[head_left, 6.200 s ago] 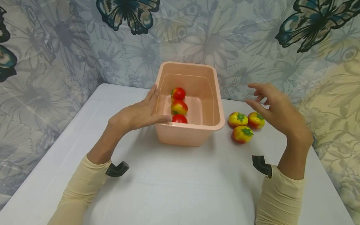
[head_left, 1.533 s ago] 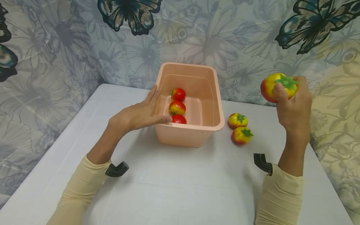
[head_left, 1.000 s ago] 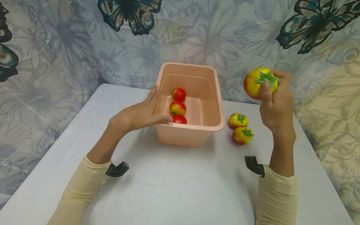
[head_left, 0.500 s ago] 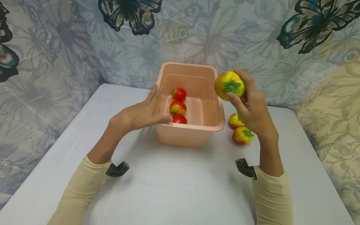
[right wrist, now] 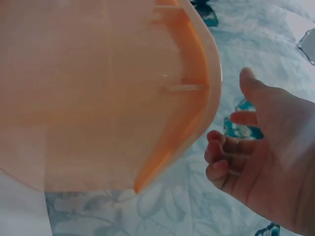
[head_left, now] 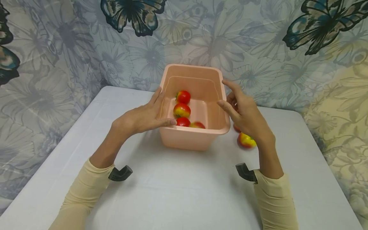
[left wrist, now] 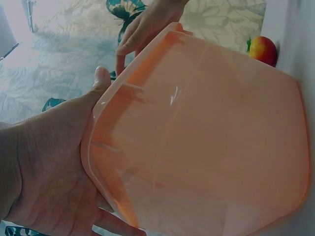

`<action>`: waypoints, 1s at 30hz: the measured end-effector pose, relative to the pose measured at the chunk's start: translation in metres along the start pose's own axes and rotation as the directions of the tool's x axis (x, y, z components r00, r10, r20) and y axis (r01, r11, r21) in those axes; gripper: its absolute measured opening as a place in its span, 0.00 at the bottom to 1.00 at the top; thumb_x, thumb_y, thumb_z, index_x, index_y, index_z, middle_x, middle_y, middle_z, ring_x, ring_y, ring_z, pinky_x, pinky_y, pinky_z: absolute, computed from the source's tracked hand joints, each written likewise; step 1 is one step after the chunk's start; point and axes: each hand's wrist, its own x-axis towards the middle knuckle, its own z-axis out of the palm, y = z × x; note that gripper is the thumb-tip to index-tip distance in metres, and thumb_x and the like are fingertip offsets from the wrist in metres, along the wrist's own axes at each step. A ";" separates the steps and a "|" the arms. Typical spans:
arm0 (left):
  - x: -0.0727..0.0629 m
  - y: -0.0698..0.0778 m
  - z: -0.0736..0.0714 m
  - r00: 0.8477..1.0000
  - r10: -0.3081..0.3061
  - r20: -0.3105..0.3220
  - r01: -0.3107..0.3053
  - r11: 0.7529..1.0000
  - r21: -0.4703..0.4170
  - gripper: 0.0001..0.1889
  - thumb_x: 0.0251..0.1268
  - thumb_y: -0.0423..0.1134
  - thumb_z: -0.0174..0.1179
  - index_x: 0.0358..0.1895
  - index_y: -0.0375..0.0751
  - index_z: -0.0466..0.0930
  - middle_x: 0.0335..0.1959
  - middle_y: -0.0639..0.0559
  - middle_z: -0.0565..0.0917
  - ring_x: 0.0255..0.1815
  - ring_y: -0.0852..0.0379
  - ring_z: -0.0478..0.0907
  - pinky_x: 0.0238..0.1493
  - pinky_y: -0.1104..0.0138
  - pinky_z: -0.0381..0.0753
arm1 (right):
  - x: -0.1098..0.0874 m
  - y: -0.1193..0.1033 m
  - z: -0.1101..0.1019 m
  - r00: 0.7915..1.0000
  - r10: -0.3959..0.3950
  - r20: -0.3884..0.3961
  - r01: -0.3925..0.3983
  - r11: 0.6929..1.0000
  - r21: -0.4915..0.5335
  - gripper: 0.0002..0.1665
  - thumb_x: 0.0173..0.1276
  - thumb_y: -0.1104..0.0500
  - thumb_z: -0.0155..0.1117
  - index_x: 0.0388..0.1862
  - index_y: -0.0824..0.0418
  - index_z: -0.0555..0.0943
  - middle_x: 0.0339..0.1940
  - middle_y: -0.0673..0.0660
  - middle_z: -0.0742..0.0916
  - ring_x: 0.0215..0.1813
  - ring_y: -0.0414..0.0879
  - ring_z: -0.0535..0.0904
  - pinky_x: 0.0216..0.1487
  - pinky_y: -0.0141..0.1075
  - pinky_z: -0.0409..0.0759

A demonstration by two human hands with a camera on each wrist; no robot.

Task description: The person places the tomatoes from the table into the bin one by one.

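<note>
A peach plastic tub [head_left: 187, 139] is tilted toward me on the table. Over its near left corner lies my left hand [head_left: 136, 118], thumb across the front rim and straight fingers along the left side. Inside are red-and-yellow tomato-like fruits: a far one [head_left: 183, 97], a middle one [head_left: 181, 110], a near one [head_left: 182, 121] and another fruit [head_left: 197, 125] half hidden behind the front wall. Above the right rim, my right hand [head_left: 245, 113] holds nothing, thumb and index finger spread. Beneath it sits a loose fruit [head_left: 246, 140], with another mostly hidden behind the hand.
A white-covered table [head_left: 178, 191] carries the tub. Flowered fabric with butterflies [head_left: 132, 14] hangs close behind it and along the sides. Black wrist-worn pieces stick out from both sleeves, the left piece [head_left: 120, 173] and the right piece [head_left: 246, 172].
My right hand has carried a red-and-yellow fruit leftward from the right and let it go inside the tub, near its front wall. My left hand has stayed on the tub.
</note>
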 end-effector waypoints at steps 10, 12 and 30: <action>-0.001 0.000 0.001 1.000 -0.020 -0.006 0.020 0.999 -0.028 0.67 0.58 0.86 0.49 0.85 0.52 0.20 0.86 0.62 0.20 0.85 0.42 0.59 0.65 0.50 0.83 | -0.006 0.001 -0.020 0.996 0.089 -0.030 -0.089 0.996 -0.023 0.33 0.82 0.51 0.58 0.82 0.53 0.66 0.55 0.64 0.83 0.53 0.54 0.80 0.51 0.21 0.71; -0.001 0.000 0.001 1.000 -0.024 -0.005 0.024 0.999 -0.032 0.67 0.58 0.86 0.49 0.85 0.53 0.20 0.86 0.62 0.20 0.85 0.41 0.59 0.67 0.48 0.82 | -0.007 0.001 -0.024 0.995 0.098 -0.031 -0.099 0.995 -0.026 0.33 0.82 0.51 0.58 0.82 0.51 0.66 0.58 0.63 0.83 0.55 0.55 0.80 0.51 0.22 0.71; 0.000 0.000 0.001 1.000 -0.025 -0.003 0.025 0.999 -0.035 0.67 0.58 0.85 0.50 0.84 0.54 0.19 0.86 0.63 0.20 0.84 0.42 0.60 0.64 0.50 0.84 | -0.018 0.004 -0.048 0.978 0.207 0.040 -0.205 0.978 -0.045 0.33 0.82 0.48 0.57 0.82 0.49 0.66 0.64 0.64 0.81 0.60 0.60 0.77 0.54 0.35 0.73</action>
